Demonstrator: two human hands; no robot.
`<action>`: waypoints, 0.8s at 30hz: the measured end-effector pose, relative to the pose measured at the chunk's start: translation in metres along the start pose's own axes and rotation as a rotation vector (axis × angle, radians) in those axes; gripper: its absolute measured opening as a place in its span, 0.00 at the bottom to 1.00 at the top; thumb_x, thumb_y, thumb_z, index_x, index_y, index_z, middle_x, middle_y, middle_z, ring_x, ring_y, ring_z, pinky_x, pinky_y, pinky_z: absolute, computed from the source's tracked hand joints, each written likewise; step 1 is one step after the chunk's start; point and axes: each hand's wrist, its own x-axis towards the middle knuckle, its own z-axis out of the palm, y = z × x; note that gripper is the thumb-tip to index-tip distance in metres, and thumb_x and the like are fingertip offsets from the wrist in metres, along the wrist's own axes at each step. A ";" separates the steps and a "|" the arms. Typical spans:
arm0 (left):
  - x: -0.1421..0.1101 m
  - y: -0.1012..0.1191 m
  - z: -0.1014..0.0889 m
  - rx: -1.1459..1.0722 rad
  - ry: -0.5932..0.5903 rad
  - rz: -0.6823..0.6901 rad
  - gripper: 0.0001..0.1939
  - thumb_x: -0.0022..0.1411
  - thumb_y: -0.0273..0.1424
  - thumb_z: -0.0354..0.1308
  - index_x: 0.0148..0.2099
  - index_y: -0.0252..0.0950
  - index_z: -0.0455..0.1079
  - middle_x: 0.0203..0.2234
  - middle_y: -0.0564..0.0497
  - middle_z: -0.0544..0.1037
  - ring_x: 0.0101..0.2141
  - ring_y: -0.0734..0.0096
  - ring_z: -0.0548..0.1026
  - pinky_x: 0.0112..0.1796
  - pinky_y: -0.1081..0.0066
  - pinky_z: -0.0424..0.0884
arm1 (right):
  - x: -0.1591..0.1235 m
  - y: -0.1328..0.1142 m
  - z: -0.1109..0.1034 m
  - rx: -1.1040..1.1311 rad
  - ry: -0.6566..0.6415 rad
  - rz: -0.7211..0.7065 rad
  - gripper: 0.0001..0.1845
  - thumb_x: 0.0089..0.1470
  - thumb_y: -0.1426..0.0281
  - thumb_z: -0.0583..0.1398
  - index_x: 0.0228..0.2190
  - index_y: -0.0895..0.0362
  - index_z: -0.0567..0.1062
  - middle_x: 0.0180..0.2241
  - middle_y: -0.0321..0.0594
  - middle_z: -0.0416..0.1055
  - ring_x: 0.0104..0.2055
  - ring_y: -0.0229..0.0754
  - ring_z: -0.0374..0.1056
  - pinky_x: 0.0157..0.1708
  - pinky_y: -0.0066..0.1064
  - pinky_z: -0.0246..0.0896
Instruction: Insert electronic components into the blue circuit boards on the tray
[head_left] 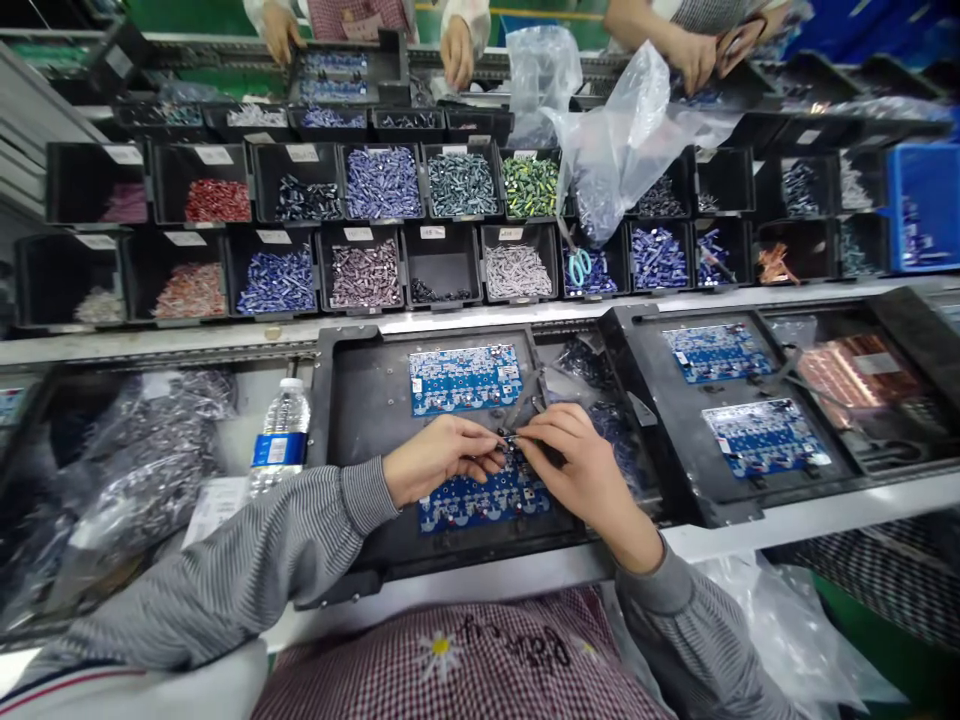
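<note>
My left hand and right hand meet over the lower board, thumbs and fingers of both pinched on a small dark part between their tips; its exact shape is too small for me to tell. The part is above the board's upper edge, and I cannot tell whether it touches the board. That blue board lies flat in the black tray, partly covered by my fingers, and the upper board lies in the same tray just beyond my hands. Beside my right hand, the tray's narrow side compartment holds dark parts in clear plastic. Well to the right of that hand is a second tray with two more boards, and past them a copper-coloured bundle. To the left of my left hand a water bottle stands upright, with a big clear bag of dark parts farther left. The tabletop shows its pale edge nearer me than both hands. Beyond my hands run two rows of bins with coloured parts; light-blue scissors rest in one, and farther off are co-workers' hands.
</note>
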 end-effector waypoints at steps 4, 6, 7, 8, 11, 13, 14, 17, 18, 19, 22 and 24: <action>-0.002 -0.004 0.001 0.027 -0.001 0.030 0.05 0.58 0.26 0.59 0.32 0.27 0.73 0.26 0.47 0.75 0.22 0.80 0.69 0.22 0.78 0.62 | 0.001 0.002 0.004 -0.003 -0.026 0.008 0.09 0.57 0.75 0.56 0.32 0.55 0.76 0.31 0.41 0.73 0.39 0.44 0.64 0.42 0.41 0.64; -0.003 -0.005 0.002 0.035 0.000 0.041 0.06 0.58 0.27 0.59 0.32 0.27 0.72 0.26 0.48 0.74 0.21 0.80 0.67 0.20 0.78 0.60 | 0.000 0.000 0.004 0.019 -0.009 0.016 0.08 0.57 0.74 0.56 0.32 0.55 0.76 0.31 0.41 0.73 0.39 0.44 0.64 0.42 0.41 0.64; -0.003 -0.006 0.002 0.032 -0.004 0.045 0.07 0.58 0.27 0.59 0.31 0.27 0.72 0.25 0.48 0.74 0.21 0.81 0.67 0.20 0.79 0.60 | 0.000 -0.002 0.002 0.038 -0.005 0.012 0.08 0.57 0.74 0.57 0.34 0.54 0.76 0.32 0.41 0.73 0.40 0.44 0.64 0.43 0.41 0.64; -0.003 -0.007 0.003 0.023 -0.012 0.046 0.07 0.57 0.28 0.59 0.30 0.27 0.72 0.25 0.49 0.74 0.20 0.81 0.67 0.20 0.79 0.59 | -0.001 -0.006 0.001 0.060 -0.004 0.000 0.08 0.56 0.73 0.57 0.35 0.54 0.76 0.33 0.41 0.73 0.41 0.44 0.64 0.43 0.42 0.64; -0.003 -0.008 0.007 -0.016 -0.057 0.029 0.07 0.57 0.27 0.59 0.30 0.26 0.72 0.25 0.48 0.74 0.21 0.81 0.67 0.21 0.78 0.60 | -0.005 -0.016 -0.005 0.102 -0.021 -0.047 0.09 0.55 0.73 0.58 0.37 0.52 0.76 0.35 0.40 0.74 0.42 0.45 0.65 0.45 0.44 0.63; -0.003 -0.008 0.008 -0.040 -0.061 0.022 0.05 0.56 0.24 0.58 0.32 0.25 0.73 0.27 0.45 0.75 0.23 0.78 0.70 0.23 0.77 0.63 | -0.008 -0.018 -0.008 0.091 -0.011 -0.048 0.09 0.54 0.73 0.58 0.37 0.52 0.75 0.34 0.40 0.73 0.42 0.45 0.65 0.45 0.44 0.63; -0.003 -0.008 0.008 -0.047 -0.052 0.018 0.05 0.56 0.22 0.56 0.34 0.25 0.73 0.28 0.44 0.75 0.24 0.76 0.71 0.24 0.76 0.65 | -0.009 -0.016 -0.009 0.075 -0.001 -0.037 0.09 0.54 0.74 0.57 0.36 0.52 0.75 0.33 0.40 0.73 0.42 0.45 0.65 0.45 0.44 0.63; -0.005 -0.006 0.008 -0.037 -0.026 -0.004 0.08 0.57 0.20 0.54 0.39 0.25 0.71 0.29 0.44 0.76 0.26 0.74 0.73 0.25 0.76 0.66 | -0.012 -0.006 -0.009 0.016 -0.003 -0.013 0.09 0.55 0.76 0.56 0.35 0.53 0.75 0.33 0.40 0.73 0.42 0.46 0.64 0.46 0.45 0.63; -0.006 -0.005 0.008 -0.020 -0.022 -0.015 0.08 0.58 0.21 0.55 0.40 0.26 0.71 0.29 0.45 0.76 0.26 0.75 0.73 0.25 0.77 0.66 | -0.014 -0.002 -0.008 0.003 -0.014 -0.013 0.10 0.55 0.76 0.55 0.35 0.53 0.75 0.33 0.40 0.73 0.42 0.46 0.63 0.46 0.45 0.63; -0.006 -0.005 0.008 0.002 -0.018 -0.021 0.07 0.58 0.22 0.56 0.40 0.27 0.71 0.28 0.46 0.75 0.26 0.76 0.73 0.24 0.78 0.65 | -0.015 0.002 -0.007 -0.005 -0.025 -0.016 0.10 0.55 0.77 0.55 0.35 0.53 0.75 0.33 0.40 0.73 0.42 0.46 0.63 0.46 0.45 0.63; -0.008 -0.006 0.009 0.085 0.003 -0.027 0.05 0.58 0.26 0.60 0.35 0.27 0.70 0.23 0.50 0.72 0.21 0.80 0.68 0.19 0.80 0.59 | -0.018 0.008 -0.004 -0.015 -0.029 -0.025 0.10 0.55 0.77 0.56 0.35 0.54 0.75 0.34 0.41 0.73 0.43 0.46 0.62 0.46 0.44 0.63; -0.009 -0.006 0.010 0.097 0.015 -0.013 0.07 0.58 0.28 0.60 0.34 0.27 0.71 0.21 0.52 0.70 0.19 0.83 0.65 0.18 0.80 0.56 | -0.018 0.009 -0.003 -0.018 -0.031 -0.030 0.10 0.55 0.77 0.56 0.36 0.54 0.74 0.34 0.41 0.72 0.43 0.46 0.62 0.46 0.45 0.63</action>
